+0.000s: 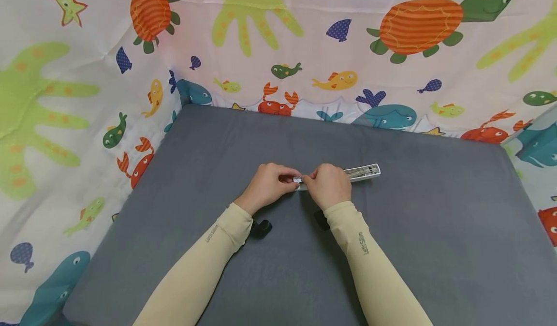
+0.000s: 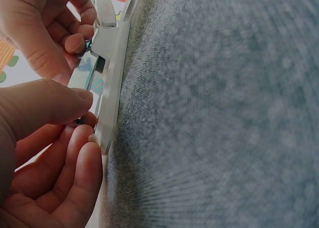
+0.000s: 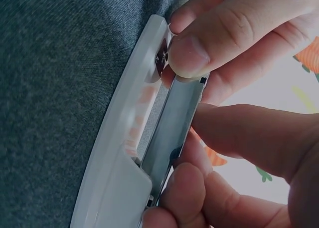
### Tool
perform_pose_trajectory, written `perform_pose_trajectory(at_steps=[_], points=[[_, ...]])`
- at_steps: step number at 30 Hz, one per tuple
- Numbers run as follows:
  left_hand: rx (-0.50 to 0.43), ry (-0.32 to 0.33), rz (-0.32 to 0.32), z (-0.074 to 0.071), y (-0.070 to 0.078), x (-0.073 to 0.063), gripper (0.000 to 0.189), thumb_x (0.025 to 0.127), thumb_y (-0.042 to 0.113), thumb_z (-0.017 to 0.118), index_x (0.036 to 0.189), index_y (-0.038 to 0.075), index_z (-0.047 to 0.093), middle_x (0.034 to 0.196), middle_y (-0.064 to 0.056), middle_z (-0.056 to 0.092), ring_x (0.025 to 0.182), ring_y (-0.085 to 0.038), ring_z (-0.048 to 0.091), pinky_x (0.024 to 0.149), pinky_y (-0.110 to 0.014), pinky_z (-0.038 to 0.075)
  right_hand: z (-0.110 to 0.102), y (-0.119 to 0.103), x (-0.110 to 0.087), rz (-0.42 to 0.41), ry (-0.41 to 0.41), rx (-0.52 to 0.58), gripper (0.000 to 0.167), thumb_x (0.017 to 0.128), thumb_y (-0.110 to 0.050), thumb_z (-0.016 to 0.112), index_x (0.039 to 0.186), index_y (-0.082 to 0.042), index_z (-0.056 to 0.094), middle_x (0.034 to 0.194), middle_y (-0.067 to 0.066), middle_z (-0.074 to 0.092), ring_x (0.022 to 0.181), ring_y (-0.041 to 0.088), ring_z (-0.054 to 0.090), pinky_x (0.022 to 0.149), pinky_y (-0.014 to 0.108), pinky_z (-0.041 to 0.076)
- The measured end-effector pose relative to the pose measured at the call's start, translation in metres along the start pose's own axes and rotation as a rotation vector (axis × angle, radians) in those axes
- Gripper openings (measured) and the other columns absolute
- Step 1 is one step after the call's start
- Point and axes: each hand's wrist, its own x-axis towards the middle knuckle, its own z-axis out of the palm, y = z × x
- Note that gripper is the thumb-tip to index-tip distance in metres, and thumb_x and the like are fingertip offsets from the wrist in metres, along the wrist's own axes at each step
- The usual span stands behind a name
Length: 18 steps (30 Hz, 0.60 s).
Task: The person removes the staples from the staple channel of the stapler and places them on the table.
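Note:
A white stapler [image 1: 363, 172] lies swung open on the grey cloth, its long cover stretching to the right with metal parts inside. Its metal staple magazine [image 3: 177, 115] stands raised at an angle from the white base [image 3: 112, 130], where a dark anvil plate shows near the tip. My left hand [image 1: 271, 183] pinches the magazine's front end between thumb and fingers. Further back along the same metal channel, my right hand [image 1: 329, 185] grips it with thumb and curled fingers. Whether staples lie inside is not clear. The hands hide the stapler's middle in the head view.
Grey cloth [image 1: 435, 229] covers the table. A white curtain [image 1: 261, 65] printed with sea animals rises along the back and sides. A black wrist device [image 1: 261, 229] hangs under the left wrist, another [image 1: 322, 220] under the right.

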Motion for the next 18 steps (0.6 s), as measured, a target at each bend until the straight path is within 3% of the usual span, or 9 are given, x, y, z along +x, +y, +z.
perform_pose_trajectory(at_steps=[6,18], points=[[0.007,0.006,-0.015,0.0023,-0.0018,0.0001,0.02,0.096,0.018,0.082,0.116,0.021,0.085,0.094,0.006,0.079,0.081,-0.007,0.069,0.074,-0.027,0.059,-0.0002,0.0009,0.0004,-0.008,0.008,-0.005,0.03,0.096,-0.028,0.08,0.071,-0.011,0.08,0.059,0.004,0.066,0.057,0.025,0.062,0.054,0.038,0.045],[0.003,0.004,-0.024,0.0012,0.002,-0.0004,0.021,0.096,0.019,0.083,0.117,0.019,0.085,0.095,0.004,0.08,0.081,-0.007,0.07,0.075,-0.027,0.059,-0.0009,0.0002,-0.0012,0.0,0.01,-0.011,0.026,0.097,-0.029,0.079,0.08,-0.009,0.084,0.064,0.005,0.071,0.062,0.026,0.066,0.058,0.042,0.051]])
